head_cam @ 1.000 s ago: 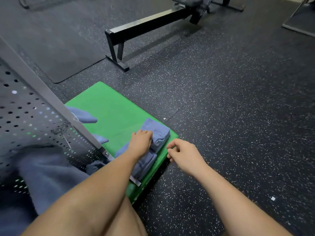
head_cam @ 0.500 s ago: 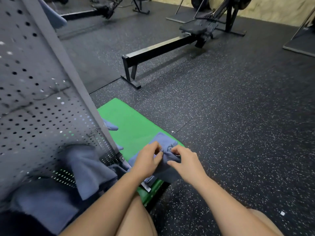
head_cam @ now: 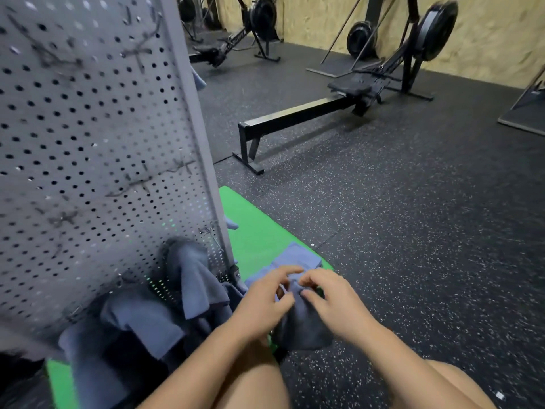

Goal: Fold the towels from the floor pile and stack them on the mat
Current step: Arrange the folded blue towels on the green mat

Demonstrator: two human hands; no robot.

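Observation:
A blue-grey towel (head_cam: 298,329) hangs bunched between my hands at the near corner of the green mat (head_cam: 256,237). My left hand (head_cam: 265,299) pinches its upper edge, thumb against fingers. My right hand (head_cam: 330,296) pinches the same edge just to the right. Behind my fingers a folded blue towel (head_cam: 298,256) lies flat on the mat. Loose blue towels (head_cam: 188,278) are heaped to the left, at the foot of the panel.
A grey perforated metal panel (head_cam: 97,149) stands close on the left and hides most of the mat. A black rowing machine (head_cam: 318,113) sits beyond on the speckled rubber floor (head_cam: 413,246). More gym machines line the far wall. My knees are at the bottom.
My right hand came in from the floor and took hold of the towel with the left. Both hands lifted it off the mat toward me. The view tilted upward.

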